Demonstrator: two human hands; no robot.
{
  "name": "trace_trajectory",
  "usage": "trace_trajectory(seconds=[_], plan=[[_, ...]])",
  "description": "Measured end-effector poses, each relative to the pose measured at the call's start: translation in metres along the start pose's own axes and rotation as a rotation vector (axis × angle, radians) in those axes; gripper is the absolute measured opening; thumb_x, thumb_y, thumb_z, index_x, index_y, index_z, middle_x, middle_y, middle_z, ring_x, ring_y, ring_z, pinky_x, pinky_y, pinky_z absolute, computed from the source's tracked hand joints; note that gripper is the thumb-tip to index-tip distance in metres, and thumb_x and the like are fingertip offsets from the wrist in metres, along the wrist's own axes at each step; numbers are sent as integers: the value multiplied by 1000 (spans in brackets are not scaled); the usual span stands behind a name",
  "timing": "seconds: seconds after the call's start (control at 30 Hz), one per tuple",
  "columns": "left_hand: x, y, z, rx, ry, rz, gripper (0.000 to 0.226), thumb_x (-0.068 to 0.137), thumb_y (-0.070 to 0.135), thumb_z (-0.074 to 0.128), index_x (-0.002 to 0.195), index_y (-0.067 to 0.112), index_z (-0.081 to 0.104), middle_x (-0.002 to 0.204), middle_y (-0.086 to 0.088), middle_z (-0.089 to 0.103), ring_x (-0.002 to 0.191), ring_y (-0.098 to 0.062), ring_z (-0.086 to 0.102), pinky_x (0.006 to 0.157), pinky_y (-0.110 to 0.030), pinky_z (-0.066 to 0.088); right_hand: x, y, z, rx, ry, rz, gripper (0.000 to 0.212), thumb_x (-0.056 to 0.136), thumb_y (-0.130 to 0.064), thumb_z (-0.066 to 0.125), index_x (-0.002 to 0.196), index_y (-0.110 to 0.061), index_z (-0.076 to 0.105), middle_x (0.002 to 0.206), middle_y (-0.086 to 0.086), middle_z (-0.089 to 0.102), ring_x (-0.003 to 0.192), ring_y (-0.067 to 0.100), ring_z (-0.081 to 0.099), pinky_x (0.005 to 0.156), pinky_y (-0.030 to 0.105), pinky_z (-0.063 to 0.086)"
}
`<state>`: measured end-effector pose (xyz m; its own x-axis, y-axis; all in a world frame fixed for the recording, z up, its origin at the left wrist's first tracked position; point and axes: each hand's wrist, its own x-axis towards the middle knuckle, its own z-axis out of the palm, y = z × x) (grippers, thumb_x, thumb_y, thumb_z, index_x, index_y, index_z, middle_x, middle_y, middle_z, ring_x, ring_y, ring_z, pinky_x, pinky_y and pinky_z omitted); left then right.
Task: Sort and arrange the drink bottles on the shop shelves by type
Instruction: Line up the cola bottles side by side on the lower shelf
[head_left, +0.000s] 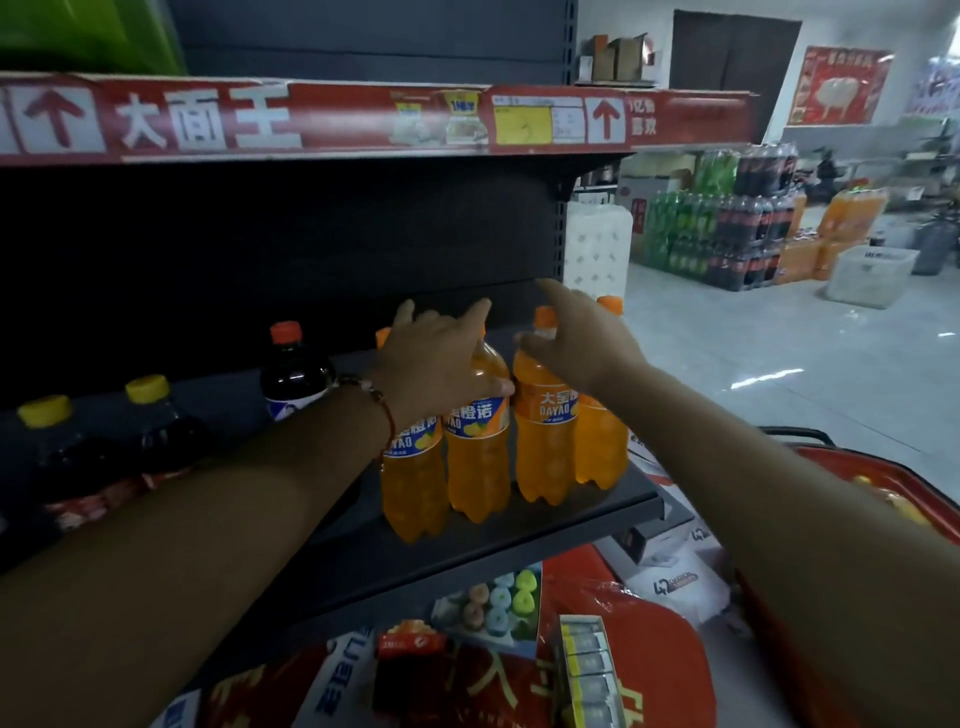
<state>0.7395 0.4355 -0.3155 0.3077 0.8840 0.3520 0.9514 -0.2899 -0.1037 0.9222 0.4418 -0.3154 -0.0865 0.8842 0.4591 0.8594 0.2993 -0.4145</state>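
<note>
Several orange soda bottles stand in a cluster at the right end of a dark shelf (519, 525). My left hand (441, 358) rests over the shoulders of the two left orange bottles (475, 457), thumb against the second one, fingers spread. My right hand (576, 343) lies on the neck and shoulder of the third orange bottle (543, 447), index finger pointing up and back. A fourth orange bottle (602, 447) stands behind my right wrist. Left of them stand a dark cola bottle with an orange-red cap (293, 369) and two dark bottles with yellow caps (161, 421).
A red-banner shelf (363, 122) hangs overhead. Below the shelf edge lie red bags and boxed goods (587, 670). A red shopping basket (883, 493) sits at the right. Across the tiled floor stand stacked packs of green, cola and orange bottles (727, 234) and a white crate (867, 273).
</note>
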Motion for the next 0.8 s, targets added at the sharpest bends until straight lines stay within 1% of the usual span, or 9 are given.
trace_trajectory(seconds=[0.07,0.13,0.2,0.27,0.33,0.4,0.5,0.6,0.8], plan=[[-20,-9,2,-90,142,-2,104,79,74,58,157,30,4,161,-5,28,150,-27,16,121,-52,6,-6,-17,4,11,59,-92,74,91,-52,57,151,-23,27,151,5,39,128,28,50,91,35,46],[-51,-15,9,-384,346,-81,101,79,63,67,157,37,7,165,-2,13,151,-22,9,118,-47,14,-5,-32,10,37,55,-111,76,89,-58,55,150,-21,30,149,7,41,126,28,51,93,40,49],[-83,-20,34,-757,438,-252,104,77,51,75,156,39,9,164,3,11,147,-12,14,111,-37,25,5,-43,15,114,-32,-43,76,86,-66,53,143,-18,41,136,7,54,120,27,56,88,40,52],[-106,-23,66,-1079,339,-423,115,73,42,84,155,40,3,163,3,16,143,-9,20,111,-39,28,15,-52,20,86,-168,15,68,84,-70,52,127,-17,55,114,6,62,107,25,60,81,37,52],[-118,-25,97,-1271,206,-503,112,74,33,86,154,39,9,153,3,37,138,-17,39,107,-45,42,20,-56,24,-16,-238,-29,54,88,-60,56,119,-16,57,105,4,60,99,21,59,78,34,49],[-124,-23,113,-1301,152,-520,78,79,24,82,138,40,34,128,15,56,122,-12,56,89,-31,51,24,-54,19,-27,-282,-82,45,91,-47,61,122,-16,56,109,4,59,103,21,58,81,33,46],[-129,-24,122,-1254,170,-505,47,83,22,79,109,46,47,105,24,60,102,1,61,76,-21,47,28,-46,4,16,-390,-134,38,93,-32,62,127,-17,55,111,2,57,108,21,56,87,34,44],[-131,-23,118,-1269,132,-490,45,84,22,78,110,44,48,105,23,61,95,7,60,72,-15,46,26,-47,1,42,-426,-165,41,94,-25,61,133,-17,52,114,1,54,108,18,51,87,32,39],[-133,-17,119,-1237,150,-510,47,83,21,79,114,40,48,103,22,61,92,8,60,72,-15,46,20,-46,13,48,-323,-170,46,87,-29,70,129,-18,53,113,0,55,108,19,52,87,32,42]])
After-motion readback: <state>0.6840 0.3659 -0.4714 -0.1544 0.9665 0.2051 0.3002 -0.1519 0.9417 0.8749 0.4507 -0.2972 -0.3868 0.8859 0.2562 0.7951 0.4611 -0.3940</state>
